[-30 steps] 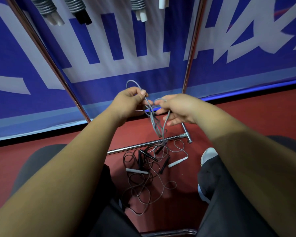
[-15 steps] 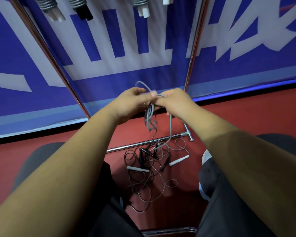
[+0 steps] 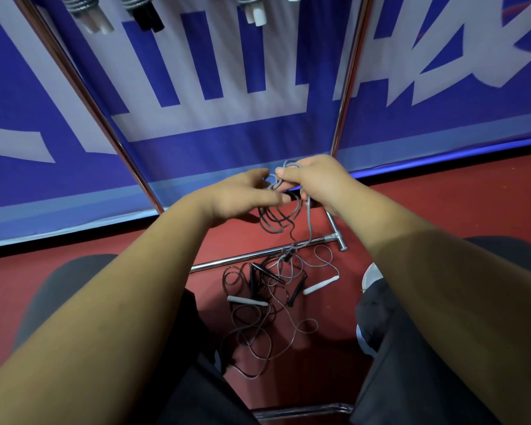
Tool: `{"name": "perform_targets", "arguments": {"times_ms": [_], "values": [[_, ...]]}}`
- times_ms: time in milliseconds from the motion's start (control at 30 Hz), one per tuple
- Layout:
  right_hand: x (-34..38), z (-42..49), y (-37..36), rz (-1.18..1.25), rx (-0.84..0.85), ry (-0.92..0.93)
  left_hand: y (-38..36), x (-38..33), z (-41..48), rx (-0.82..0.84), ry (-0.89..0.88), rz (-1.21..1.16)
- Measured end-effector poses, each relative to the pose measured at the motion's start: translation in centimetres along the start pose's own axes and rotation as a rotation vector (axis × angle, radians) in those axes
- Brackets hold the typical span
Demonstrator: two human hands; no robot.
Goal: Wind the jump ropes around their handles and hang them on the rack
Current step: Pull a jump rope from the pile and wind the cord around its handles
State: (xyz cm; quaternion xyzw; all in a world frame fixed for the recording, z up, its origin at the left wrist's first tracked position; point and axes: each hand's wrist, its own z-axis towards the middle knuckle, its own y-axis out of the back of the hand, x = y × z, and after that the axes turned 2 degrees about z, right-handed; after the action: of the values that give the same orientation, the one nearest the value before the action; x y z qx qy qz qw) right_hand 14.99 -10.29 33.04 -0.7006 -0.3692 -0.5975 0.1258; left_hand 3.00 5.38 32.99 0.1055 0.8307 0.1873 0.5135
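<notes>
Red floor [image 3: 442,210] below rack [image 3: 258,256]: grey rope [image 3: 310,222] now pinched by right hand [image 3: 316,182] alone, tail trailing into pile [image 3: 267,296]. Left hand [image 3: 239,196] has let go, fingers loosely open, maybe brushing the loops. Still untangling, winding not started.

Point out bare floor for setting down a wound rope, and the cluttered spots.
Free: red floor right of the rack foot, between the banner and the right knee; also the strip between the banner and the left knee. Crowded: tangled ropes between the knees, just below the base bar.
</notes>
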Motion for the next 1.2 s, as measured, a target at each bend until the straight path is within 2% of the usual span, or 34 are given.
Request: {"name": "perform_targets", "arguments": {"times_ms": [33, 133, 200, 300, 433, 533, 633, 767, 867, 967, 1100, 1200], "values": [[0.0, 0.1, 0.1, 0.021, 0.018, -0.002, -0.1, 0.4, 0.2, 0.004, -0.019, 0.042], [0.0, 0.4, 0.2, 0.005, 0.008, 0.009, 0.1, 0.8, 0.5, -0.159, -0.017, 0.042], [0.0, 0.5, 0.1, -0.025, -0.025, -0.001, 0.5, 0.7, 0.5, -0.215, 0.027, 0.031], [-0.1, 0.7, 0.0, 0.077, -0.038, -0.087, 1.2, 0.9, 0.5, -0.308, 0.126, 0.014], [0.2, 0.7, 1.0, 0.241, -0.095, -0.19, 3.4, 2.3, 0.9, -0.517, 0.26, 0.231], [0.0, 0.9, 2.4, 0.178, -0.158, -0.19, 4.6, 2.9, 0.3, -0.586, 0.338, 0.411], [-0.4, 1.1, 2.9, 0.161, -0.249, -0.206, 4.5, 3.8, 0.1, -0.531, 0.309, 0.497], [0.1, 0.7, 1.9, 0.389, -0.124, -0.227, 3.8, 4.5, 0.2, -0.34, 0.26, 0.61], [0.7, -0.2, 1.2, 0.418, 0.024, -0.142, 2.7, 3.9, 0.0, -0.134, 0.126, 0.44], [1.5, -0.8, 0.5, 0.475, 0.094, -0.1, 1.0, 3.0, 0.1, 0.015, -0.042, 0.232], [2.2, -0.9, 0.2, 0.523, 0.085, -0.073, 0.2, 2.4, 1.1, -0.006, -0.114, 0.142], [2.2, -0.7, 0.7, 0.523, 0.048, -0.102, 0.5, 2.0, 1.6, -0.162, -0.076, 0.016]]}}
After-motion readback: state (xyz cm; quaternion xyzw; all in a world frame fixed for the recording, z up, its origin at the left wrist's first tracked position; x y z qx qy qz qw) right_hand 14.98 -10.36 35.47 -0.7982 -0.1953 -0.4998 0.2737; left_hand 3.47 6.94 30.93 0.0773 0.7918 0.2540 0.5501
